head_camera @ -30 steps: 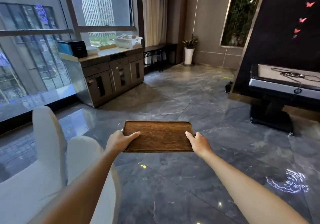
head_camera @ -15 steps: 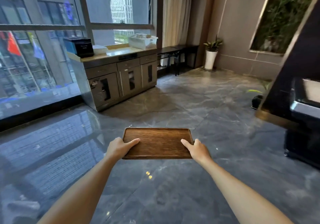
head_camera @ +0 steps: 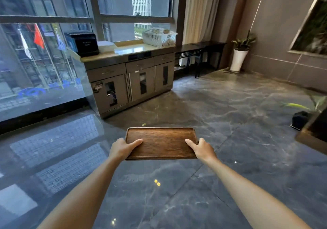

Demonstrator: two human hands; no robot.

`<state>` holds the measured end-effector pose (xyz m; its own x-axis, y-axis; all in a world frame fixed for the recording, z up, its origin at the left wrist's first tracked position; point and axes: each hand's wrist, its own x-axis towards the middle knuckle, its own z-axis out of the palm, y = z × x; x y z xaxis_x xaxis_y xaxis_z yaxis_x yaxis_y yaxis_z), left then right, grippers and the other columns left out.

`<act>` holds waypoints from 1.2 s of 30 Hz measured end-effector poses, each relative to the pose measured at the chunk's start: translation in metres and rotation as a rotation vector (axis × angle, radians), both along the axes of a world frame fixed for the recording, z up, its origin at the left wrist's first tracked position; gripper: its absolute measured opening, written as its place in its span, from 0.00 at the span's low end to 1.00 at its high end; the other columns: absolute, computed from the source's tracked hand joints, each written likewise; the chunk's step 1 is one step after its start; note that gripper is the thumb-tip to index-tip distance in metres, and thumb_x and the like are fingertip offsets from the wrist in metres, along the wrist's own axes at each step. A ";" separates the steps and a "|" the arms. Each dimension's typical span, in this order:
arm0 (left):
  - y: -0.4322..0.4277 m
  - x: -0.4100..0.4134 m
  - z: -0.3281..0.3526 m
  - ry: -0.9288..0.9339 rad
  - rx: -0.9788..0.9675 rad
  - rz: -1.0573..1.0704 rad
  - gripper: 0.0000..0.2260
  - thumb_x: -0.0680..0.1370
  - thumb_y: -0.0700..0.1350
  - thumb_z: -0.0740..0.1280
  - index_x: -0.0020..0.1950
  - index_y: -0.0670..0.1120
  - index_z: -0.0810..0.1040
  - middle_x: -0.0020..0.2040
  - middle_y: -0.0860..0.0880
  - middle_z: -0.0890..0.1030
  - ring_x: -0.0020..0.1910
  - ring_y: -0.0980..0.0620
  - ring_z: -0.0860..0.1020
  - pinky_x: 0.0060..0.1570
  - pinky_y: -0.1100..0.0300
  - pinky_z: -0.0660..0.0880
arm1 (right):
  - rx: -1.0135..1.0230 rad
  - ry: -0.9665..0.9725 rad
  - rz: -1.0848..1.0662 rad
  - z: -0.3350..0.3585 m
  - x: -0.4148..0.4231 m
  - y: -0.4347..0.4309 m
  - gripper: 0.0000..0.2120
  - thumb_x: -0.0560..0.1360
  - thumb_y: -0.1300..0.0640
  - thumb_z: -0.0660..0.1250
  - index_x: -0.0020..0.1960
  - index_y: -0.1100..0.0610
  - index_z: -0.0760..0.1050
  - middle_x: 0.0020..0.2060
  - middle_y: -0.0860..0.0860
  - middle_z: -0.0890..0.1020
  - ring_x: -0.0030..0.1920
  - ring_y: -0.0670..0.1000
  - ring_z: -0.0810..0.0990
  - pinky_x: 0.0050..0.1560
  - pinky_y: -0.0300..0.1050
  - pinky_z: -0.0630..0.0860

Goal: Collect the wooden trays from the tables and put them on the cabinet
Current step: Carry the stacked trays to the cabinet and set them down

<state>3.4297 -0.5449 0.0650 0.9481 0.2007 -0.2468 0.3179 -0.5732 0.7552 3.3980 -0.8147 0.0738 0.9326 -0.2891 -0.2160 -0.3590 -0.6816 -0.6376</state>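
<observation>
A dark brown wooden tray (head_camera: 161,141) is held level in front of me above the grey marble floor. My left hand (head_camera: 123,148) grips its near left corner, thumb on top. My right hand (head_camera: 201,149) grips its near right corner the same way. The tray carries nothing. Ahead and slightly left stands the grey cabinet (head_camera: 131,80) under the window, with a pale stone top (head_camera: 131,49), three drawers and three doors. The tray is well short of the cabinet.
On the cabinet top sit a black box (head_camera: 83,42), a white stack (head_camera: 106,46) and a white basket (head_camera: 159,37). A dark bench (head_camera: 200,51) and a potted plant (head_camera: 239,55) stand to the right. A dark plinth edge (head_camera: 311,136) juts in at far right.
I have walked toward the cabinet, which now looks larger and nearer. The white chair and the dark stand have dropped out of view. Both hands keep the same hold on the tray.
</observation>
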 end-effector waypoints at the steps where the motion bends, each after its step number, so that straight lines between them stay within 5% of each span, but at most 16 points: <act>1: -0.004 0.031 0.002 -0.005 0.002 0.005 0.27 0.67 0.65 0.70 0.46 0.40 0.78 0.44 0.44 0.80 0.44 0.45 0.78 0.39 0.56 0.70 | 0.011 0.005 -0.006 0.000 0.030 -0.003 0.22 0.75 0.38 0.59 0.44 0.59 0.65 0.56 0.61 0.78 0.59 0.61 0.76 0.49 0.48 0.67; 4: -0.015 0.122 0.011 -0.027 0.008 0.011 0.27 0.67 0.64 0.70 0.46 0.39 0.78 0.44 0.44 0.81 0.45 0.44 0.79 0.39 0.56 0.69 | 0.051 -0.004 -0.028 0.005 0.118 -0.012 0.22 0.75 0.39 0.60 0.38 0.57 0.64 0.52 0.61 0.79 0.58 0.61 0.76 0.49 0.48 0.68; 7: -0.026 0.204 0.021 -0.033 0.029 0.022 0.29 0.67 0.65 0.69 0.48 0.40 0.77 0.46 0.45 0.80 0.48 0.44 0.79 0.42 0.54 0.72 | 0.060 -0.018 -0.049 0.014 0.199 -0.022 0.23 0.74 0.39 0.60 0.45 0.60 0.66 0.54 0.62 0.79 0.57 0.62 0.77 0.52 0.51 0.71; 11: -0.044 0.297 0.027 -0.038 0.044 0.037 0.26 0.68 0.64 0.69 0.48 0.41 0.74 0.47 0.46 0.77 0.50 0.44 0.77 0.48 0.53 0.73 | 0.069 -0.036 -0.035 0.013 0.297 -0.039 0.22 0.75 0.40 0.61 0.37 0.58 0.64 0.49 0.61 0.79 0.55 0.62 0.77 0.45 0.47 0.66; 19: -0.081 0.491 -0.005 0.021 0.047 0.129 0.30 0.66 0.66 0.69 0.52 0.41 0.76 0.53 0.42 0.81 0.54 0.42 0.78 0.55 0.50 0.76 | 0.049 -0.029 0.054 -0.019 0.515 -0.078 0.22 0.75 0.41 0.61 0.32 0.54 0.59 0.52 0.63 0.80 0.55 0.61 0.78 0.44 0.46 0.65; 29: -0.119 0.746 0.016 -0.019 0.002 0.275 0.31 0.66 0.66 0.69 0.53 0.40 0.78 0.53 0.42 0.82 0.54 0.42 0.79 0.57 0.49 0.76 | 0.058 -0.064 0.190 0.008 0.817 -0.119 0.26 0.74 0.40 0.62 0.53 0.64 0.72 0.57 0.63 0.79 0.58 0.62 0.77 0.55 0.52 0.72; 36: -0.120 0.895 -0.001 0.012 0.026 0.330 0.30 0.67 0.64 0.69 0.52 0.38 0.77 0.55 0.40 0.81 0.56 0.41 0.78 0.53 0.53 0.73 | 0.007 -0.023 0.261 -0.015 0.976 -0.114 0.27 0.74 0.38 0.60 0.55 0.63 0.72 0.58 0.60 0.79 0.58 0.61 0.77 0.54 0.51 0.73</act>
<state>4.3244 -0.6650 0.0644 0.8280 0.5028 -0.2483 0.4983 -0.4568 0.7369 4.3745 -0.9284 0.0592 0.9800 -0.0370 -0.1953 -0.1574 -0.7446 -0.6487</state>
